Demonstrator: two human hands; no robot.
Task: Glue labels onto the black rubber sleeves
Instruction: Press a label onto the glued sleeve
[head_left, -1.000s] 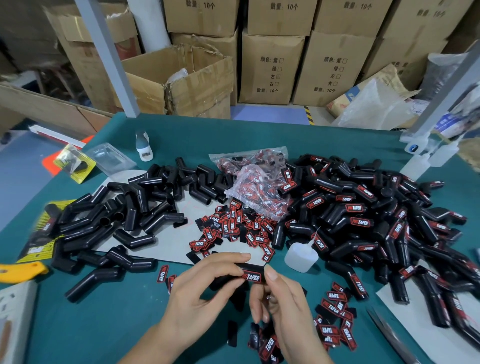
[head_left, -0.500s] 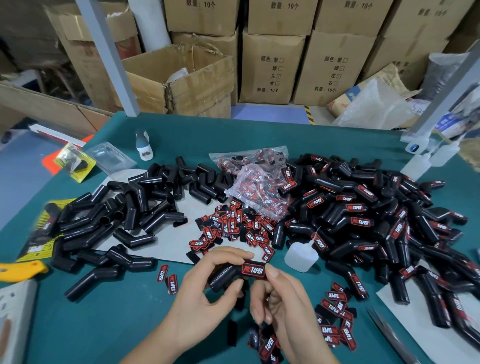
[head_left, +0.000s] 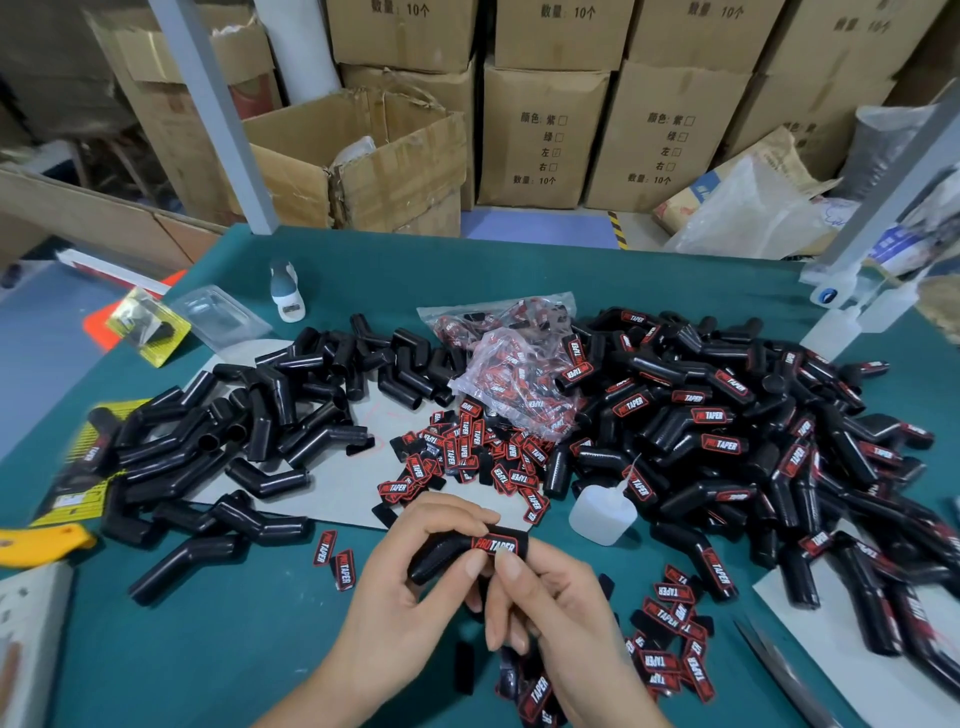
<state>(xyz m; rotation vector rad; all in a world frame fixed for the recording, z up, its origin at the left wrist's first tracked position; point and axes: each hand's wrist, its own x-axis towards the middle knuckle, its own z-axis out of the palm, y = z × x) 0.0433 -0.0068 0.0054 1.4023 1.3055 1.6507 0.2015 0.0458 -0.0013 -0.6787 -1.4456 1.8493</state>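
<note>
Black rubber, bent at an angle, makes up the sleeve (head_left: 457, 555) held just above the green tabletop (head_left: 218, 644) — the landmark for all that follows, at its near edge. The left hand (head_left: 410, 587) curls round the sleeve, fingers over the top and thumb underneath. A red-and-black label (head_left: 494, 545) sits on the sleeve's right end. The right hand (head_left: 550, 603) pinches that end, its thumb tip pressed just under the label and its other fingers curled below.

Right of the sleeve, touching nothing in the hands, stands a small white glue bottle (head_left: 602, 512) with a thin nozzle. Beyond the bottle and to the sleeve's right spreads a heap of labelled sleeves (head_left: 727, 441). Left of the sleeve lies a pile of plain sleeves (head_left: 249, 431), partly on a grey sheet (head_left: 343, 488). Straight behind the sleeve is a scatter of loose labels (head_left: 467, 457) — and behind those, a clear bag (head_left: 514, 374) of more labels. Two single labels lie on the cloth just left of the sleeve, and another cluster lies near its lower right. Far behind the sleeve, past the tabletop's back edge, cardboard boxes (head_left: 540, 135) are stacked.
</note>
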